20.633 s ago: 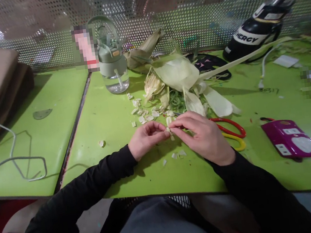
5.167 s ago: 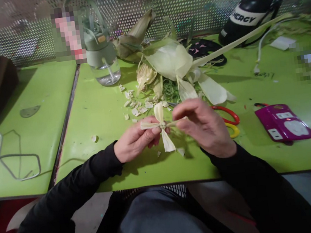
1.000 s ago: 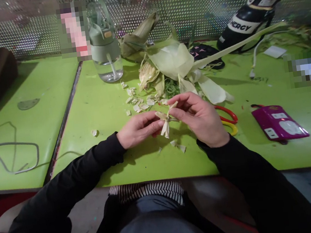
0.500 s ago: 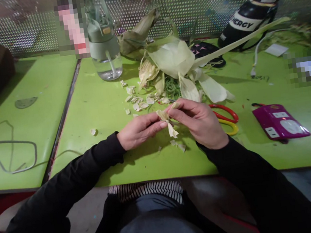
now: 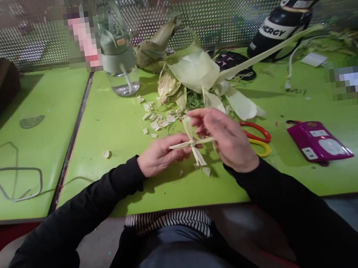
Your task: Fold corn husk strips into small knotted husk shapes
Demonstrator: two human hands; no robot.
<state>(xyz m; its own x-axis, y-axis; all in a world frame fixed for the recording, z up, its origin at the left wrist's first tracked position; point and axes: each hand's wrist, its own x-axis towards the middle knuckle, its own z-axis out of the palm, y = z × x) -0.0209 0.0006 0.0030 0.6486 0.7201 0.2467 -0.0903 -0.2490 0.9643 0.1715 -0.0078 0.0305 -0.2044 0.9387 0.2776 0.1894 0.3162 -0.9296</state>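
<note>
My left hand [image 5: 164,155] is closed on a small cross-shaped piece of tied corn husk [image 5: 192,142], pale yellow with a knot at its middle. Strips stick out from the knot upward, downward and to both sides. Just right of it, my right hand [image 5: 227,138] is slightly blurred, its fingers apart and nothing visible in them. Its fingertips are close to the upper and right strips; whether they touch, I cannot tell. Behind the right hand lie scissors with red and yellow handles [image 5: 258,131], their blades hidden.
Husk scraps [image 5: 160,121] and large corn husks [image 5: 195,72] lie beyond my hands. A clear water bottle [image 5: 120,67] stands back left, a black bottle [image 5: 278,24] leans back right. A purple power socket [image 5: 320,141] sits right. White cable [image 5: 291,64] lies behind it.
My right hand has let go of the husk and opened, moving slightly right. The husk's strips now spread into a cross in my left hand. The view has shifted slightly.
</note>
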